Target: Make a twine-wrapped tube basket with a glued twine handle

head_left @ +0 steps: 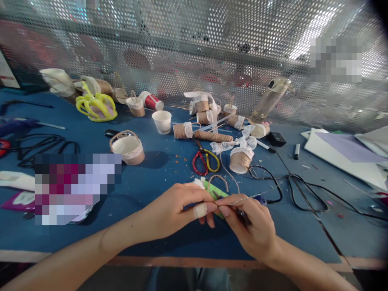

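My left hand (189,204) and my right hand (251,226) meet close to the front edge of the table, fingertips pinched together. Between them runs a thin twisted cord (247,198), its free end sticking out to the right. A strip of tape wraps my left thumb. Something dark sits partly hidden in my right palm; I cannot make out what it is. Under the fingers lies a bright green piece (214,188), with a curved bit of twine (222,178) just beyond. Farther off are red-and-yellow-handled scissors (206,160) and a twine-wrapped cup with a lace bow (240,161).
A wrapped basket cup (129,150) stands left, near a white paper cup (162,122). Beside a twine roll (214,136) lie several lace-trimmed cups. A yellow crown-shaped basket (97,108) stands back left. Black cable (303,190) and paper sheets (342,153) lie right. Perforated metal (182,52) borders the back.
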`<state>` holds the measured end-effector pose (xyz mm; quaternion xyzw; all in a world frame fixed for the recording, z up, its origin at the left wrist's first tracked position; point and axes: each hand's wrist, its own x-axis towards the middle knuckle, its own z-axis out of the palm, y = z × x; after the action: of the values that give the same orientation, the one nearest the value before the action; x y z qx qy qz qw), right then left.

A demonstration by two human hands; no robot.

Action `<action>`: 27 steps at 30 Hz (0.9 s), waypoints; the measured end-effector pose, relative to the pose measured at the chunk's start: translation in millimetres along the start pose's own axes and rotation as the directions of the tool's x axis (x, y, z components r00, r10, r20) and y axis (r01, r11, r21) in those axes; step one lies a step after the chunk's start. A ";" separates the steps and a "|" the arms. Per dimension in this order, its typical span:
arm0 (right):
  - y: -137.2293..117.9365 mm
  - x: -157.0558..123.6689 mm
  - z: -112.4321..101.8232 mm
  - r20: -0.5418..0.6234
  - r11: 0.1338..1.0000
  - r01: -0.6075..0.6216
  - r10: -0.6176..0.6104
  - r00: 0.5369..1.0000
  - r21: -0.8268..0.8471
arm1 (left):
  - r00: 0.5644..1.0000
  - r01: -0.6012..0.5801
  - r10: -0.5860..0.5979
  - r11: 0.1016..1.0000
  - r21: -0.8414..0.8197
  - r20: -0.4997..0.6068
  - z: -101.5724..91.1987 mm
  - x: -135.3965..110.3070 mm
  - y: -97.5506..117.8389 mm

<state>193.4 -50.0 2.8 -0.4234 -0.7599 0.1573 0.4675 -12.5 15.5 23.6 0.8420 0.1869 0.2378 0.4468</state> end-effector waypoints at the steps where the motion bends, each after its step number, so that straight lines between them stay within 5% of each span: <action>1: -0.2 0.7 -0.2 0.004 1.000 0.001 -0.001 1.000 0.000 | 1.000 0.030 -0.029 0.998 -0.048 0.010 -0.7 -0.6 1.1; 5: 1.2 0.8 0.8 0.025 0.999 -0.036 0.035 0.999 0.040 | 0.995 0.075 -0.083 0.990 -0.123 -0.062 1.5 -2.8 1.5; 13: 5.2 -6.0 3.4 0.049 0.971 -0.158 0.151 0.987 0.181 | 0.967 -0.051 0.045 0.999 -0.017 -0.251 9.2 -1.9 -4.4; 18: 2.9 -2.7 4.5 0.015 0.973 -0.153 0.153 0.988 0.174 | 0.918 -0.157 0.225 0.962 0.222 -0.326 12.5 -3.8 -6.9; 23: 1.6 -0.8 5.3 -0.013 0.970 -0.130 0.135 0.991 0.203 | 0.832 -0.242 0.469 0.786 0.569 -0.295 16.6 -7.3 -10.8; 27: 0.8 -2.5 5.0 -0.031 0.983 -0.097 0.103 0.994 0.159 | 0.858 -0.229 0.429 0.812 0.537 -0.282 16.0 -5.7 -10.7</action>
<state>190.1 -50.8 -1.7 -0.4260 -0.7136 0.2317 0.5057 -9.1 7.5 5.5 0.8814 0.1739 0.4210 0.1254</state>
